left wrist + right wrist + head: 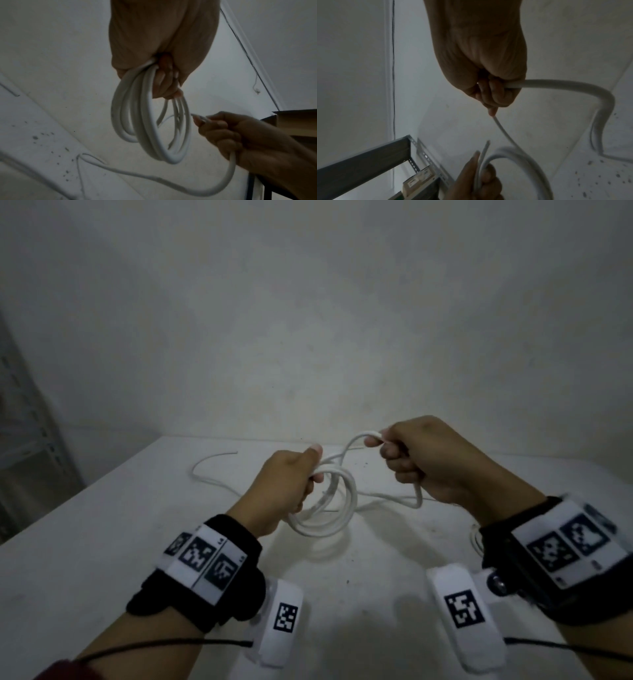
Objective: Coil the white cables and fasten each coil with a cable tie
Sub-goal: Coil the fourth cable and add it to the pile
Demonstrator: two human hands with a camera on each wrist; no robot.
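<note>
My left hand (301, 477) grips a coil of white cable (329, 515) of several loops just above the white table (102, 542). In the left wrist view the coil (147, 128) hangs from the curled fingers (164, 81). My right hand (407, 457) is a fist around the same cable a little to the right and higher, with a short arch of cable (359, 436) between the hands. The right wrist view shows the cable (573, 83) leaving the right fist (494, 92) and the left hand (476, 182) below. The loose tail (205, 477) lies on the table to the left.
Grey metal shelving (20, 440) stands left of the table against the wall, with a small box (419, 178) on it. A cardboard box (300, 121) sits off the right side. Another bit of white cable (476, 537) shows by my right wrist.
</note>
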